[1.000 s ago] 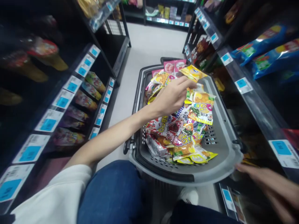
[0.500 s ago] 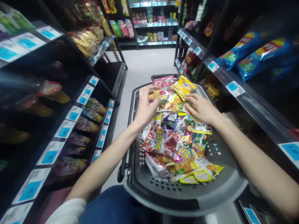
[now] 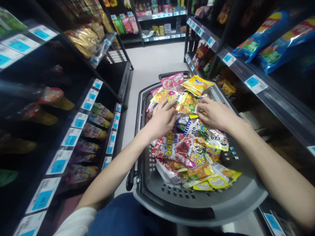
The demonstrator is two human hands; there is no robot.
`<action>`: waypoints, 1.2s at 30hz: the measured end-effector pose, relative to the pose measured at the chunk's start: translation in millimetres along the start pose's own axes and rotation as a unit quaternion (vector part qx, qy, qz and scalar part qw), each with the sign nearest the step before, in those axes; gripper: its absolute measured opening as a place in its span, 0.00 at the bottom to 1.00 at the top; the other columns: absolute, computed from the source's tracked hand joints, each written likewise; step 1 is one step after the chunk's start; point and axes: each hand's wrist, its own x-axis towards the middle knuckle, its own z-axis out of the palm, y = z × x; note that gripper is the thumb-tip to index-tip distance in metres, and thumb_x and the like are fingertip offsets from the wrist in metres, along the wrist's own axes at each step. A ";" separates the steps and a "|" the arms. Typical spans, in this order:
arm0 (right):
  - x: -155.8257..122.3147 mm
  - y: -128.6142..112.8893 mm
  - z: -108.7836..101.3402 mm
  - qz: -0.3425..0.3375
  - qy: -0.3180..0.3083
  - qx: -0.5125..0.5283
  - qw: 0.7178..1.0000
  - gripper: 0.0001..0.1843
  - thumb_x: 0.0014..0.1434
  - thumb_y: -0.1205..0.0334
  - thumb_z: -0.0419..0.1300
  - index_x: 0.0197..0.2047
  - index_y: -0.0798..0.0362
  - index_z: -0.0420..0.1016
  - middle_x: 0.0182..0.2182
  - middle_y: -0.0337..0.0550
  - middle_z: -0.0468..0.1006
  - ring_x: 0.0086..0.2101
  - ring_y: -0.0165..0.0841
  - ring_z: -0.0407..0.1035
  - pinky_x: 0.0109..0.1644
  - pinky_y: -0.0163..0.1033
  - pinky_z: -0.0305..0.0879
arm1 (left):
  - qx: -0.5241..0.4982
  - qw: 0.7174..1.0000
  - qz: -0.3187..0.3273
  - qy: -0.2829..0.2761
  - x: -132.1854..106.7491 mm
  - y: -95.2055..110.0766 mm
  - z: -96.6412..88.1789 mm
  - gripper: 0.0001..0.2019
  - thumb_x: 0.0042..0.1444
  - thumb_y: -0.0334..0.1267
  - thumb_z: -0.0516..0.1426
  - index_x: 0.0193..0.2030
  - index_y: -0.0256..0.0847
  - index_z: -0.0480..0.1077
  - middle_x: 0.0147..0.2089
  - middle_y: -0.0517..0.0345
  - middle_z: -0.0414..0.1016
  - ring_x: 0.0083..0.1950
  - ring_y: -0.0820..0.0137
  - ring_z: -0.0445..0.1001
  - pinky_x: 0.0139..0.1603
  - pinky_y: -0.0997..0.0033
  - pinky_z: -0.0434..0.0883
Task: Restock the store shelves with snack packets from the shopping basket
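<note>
My left hand (image 3: 163, 119) lies over the lower left part of a yellow-and-white gummy candy packet (image 3: 169, 95), its fingers stretched and palm down. At the packet's right end, my right hand (image 3: 213, 113) rests with bent fingers slightly apart, the tips touching the wrapper edge. Both hands are above a grey shopping basket (image 3: 233, 205) piled with candy packets. Beyond the fingers are a pink packet (image 3: 172, 81) and a yellow packet (image 3: 197, 84). Nearer me lie a red cola gummy packet (image 3: 169, 147) and an orange gummy packet (image 3: 197, 164). The fingers partly cover the packets beneath.
Dark shelves with blue-and-white price tags (image 3: 70, 140) line the left side. On the right shelf stand blue chip bags (image 3: 262, 36). A pale floor (image 3: 159, 54) runs ahead to the back shelves. The black basket handle (image 3: 172, 214) crosses the near rim.
My left hand has moved down and nearer me, flattening onto the packets. My right hand has shifted slightly right. The far yellow packet lies a little further right, and the view has tilted slightly.
</note>
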 end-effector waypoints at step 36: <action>-3.3 -14.5 -7.0 0.022 0.198 0.493 0.847 0.26 0.60 0.36 0.63 0.25 0.50 0.77 0.22 0.41 0.75 0.29 0.36 0.73 0.32 0.43 0.71 | -0.180 0.948 0.058 0.255 6.2 5.8 -14.9 0.20 0.66 0.53 0.57 0.61 0.52 0.72 0.67 0.51 0.69 0.67 0.60 0.70 0.57 0.58 0.78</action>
